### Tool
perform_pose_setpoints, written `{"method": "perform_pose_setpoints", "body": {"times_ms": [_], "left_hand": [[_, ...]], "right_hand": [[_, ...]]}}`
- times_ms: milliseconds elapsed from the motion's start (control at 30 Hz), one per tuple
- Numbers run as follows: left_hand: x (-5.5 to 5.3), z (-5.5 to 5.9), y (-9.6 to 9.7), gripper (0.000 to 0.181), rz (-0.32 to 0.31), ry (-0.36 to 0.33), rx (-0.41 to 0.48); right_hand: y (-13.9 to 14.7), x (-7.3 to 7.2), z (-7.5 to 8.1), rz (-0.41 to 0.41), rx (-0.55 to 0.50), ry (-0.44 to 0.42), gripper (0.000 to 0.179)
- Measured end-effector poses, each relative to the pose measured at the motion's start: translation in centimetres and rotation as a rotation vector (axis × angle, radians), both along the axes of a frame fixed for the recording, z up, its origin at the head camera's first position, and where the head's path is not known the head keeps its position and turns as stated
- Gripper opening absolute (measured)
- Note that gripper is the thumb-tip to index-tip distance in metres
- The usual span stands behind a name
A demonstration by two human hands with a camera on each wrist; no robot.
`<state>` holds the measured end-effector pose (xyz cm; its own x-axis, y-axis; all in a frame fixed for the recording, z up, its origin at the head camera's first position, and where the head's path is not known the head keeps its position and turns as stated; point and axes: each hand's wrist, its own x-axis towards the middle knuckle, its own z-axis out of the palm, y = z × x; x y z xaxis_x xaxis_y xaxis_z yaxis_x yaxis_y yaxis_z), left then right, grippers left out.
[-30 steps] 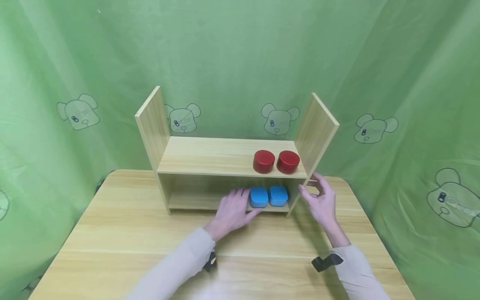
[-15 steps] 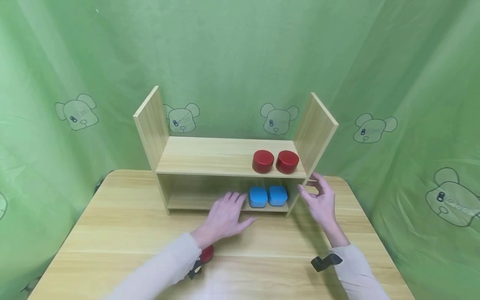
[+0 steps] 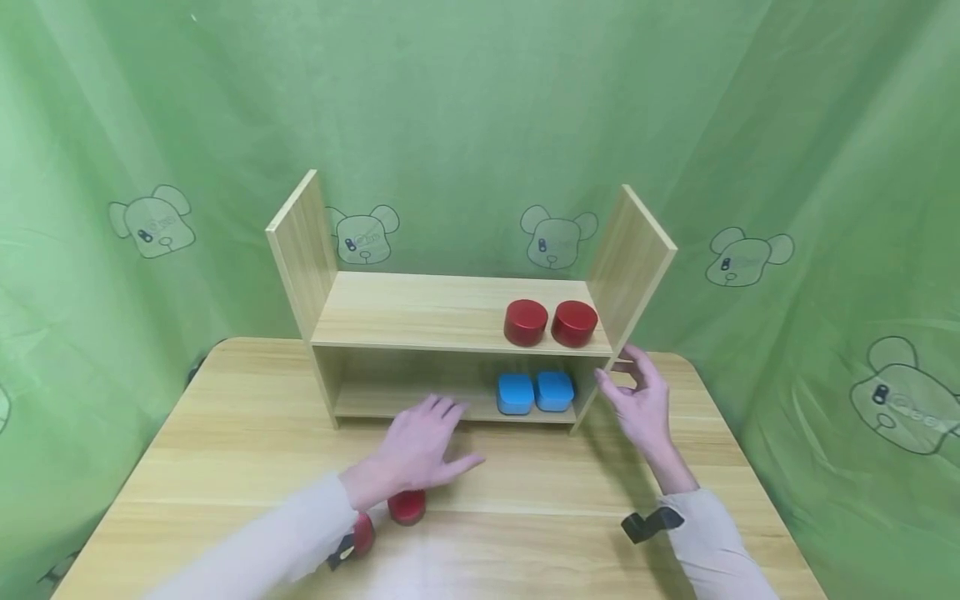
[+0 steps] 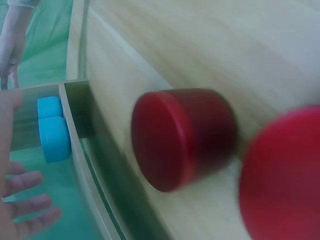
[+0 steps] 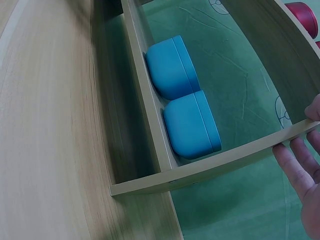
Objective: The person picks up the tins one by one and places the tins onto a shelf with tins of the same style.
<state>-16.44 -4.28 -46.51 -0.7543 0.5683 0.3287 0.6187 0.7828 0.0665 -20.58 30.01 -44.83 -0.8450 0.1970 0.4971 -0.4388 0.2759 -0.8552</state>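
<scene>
A two-tier wooden shelf [image 3: 420, 308] stands on the table. On its lower board, at the right end, two blue rounded-square tins [image 3: 515, 394] sit side by side. My left hand [image 3: 416, 446] is left of them by the front edge of that board, fingers spread and holding nothing. Two round red tins [image 4: 182, 137] are on the table beneath the left wrist, partly covered by it in the head view. My right hand [image 3: 641, 400] holds the shelf's right side panel, thumb on one face and fingers [image 5: 292, 172] on the other in the right wrist view.
Two more round red tins [image 3: 526, 322] rest at the right end of the upper board. Upright side panels [image 3: 633, 267] rise at both ends of the shelf. A green curtain [image 3: 465, 108] with bear heads hangs behind the wooden table [image 3: 525, 558].
My left hand has drawn away from the blue tins, leftward and toward me, uncovering the red tins on the table. The right hand stays on the side panel.
</scene>
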Motion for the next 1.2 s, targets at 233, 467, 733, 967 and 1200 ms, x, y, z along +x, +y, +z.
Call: {"method": "perform_pose_setpoints", "body": {"times_ms": [233,467,733,967,1200], "left_hand": [[1.5,-0.7,-2.6,0.079,0.022,-0.036,-0.016],[2.7,-1.4,-5.8,0.082,0.051,-0.056,0.025],[4.3,-2.4,-8.8,0.078,0.044,-0.042,0.023],[5.4,-3.7,-10.9,0.078,-0.012,0.011,0.056],[6.4,-5.3,-12.4,0.083,-0.055,0.042,0.081]], "right_hand": [[0.0,0.1,0.1,-0.002,0.0,-0.005,0.049],[-0.1,0.1,0.0,-0.007,-0.002,-0.005,0.049],[-0.2,0.1,0.1,-0.012,-0.01,-0.015,0.049],[-0.3,0.2,0.2,-0.008,-0.011,-0.009,0.049],[-0.2,0.2,0.2,-0.014,-0.011,-0.003,0.048]]}}
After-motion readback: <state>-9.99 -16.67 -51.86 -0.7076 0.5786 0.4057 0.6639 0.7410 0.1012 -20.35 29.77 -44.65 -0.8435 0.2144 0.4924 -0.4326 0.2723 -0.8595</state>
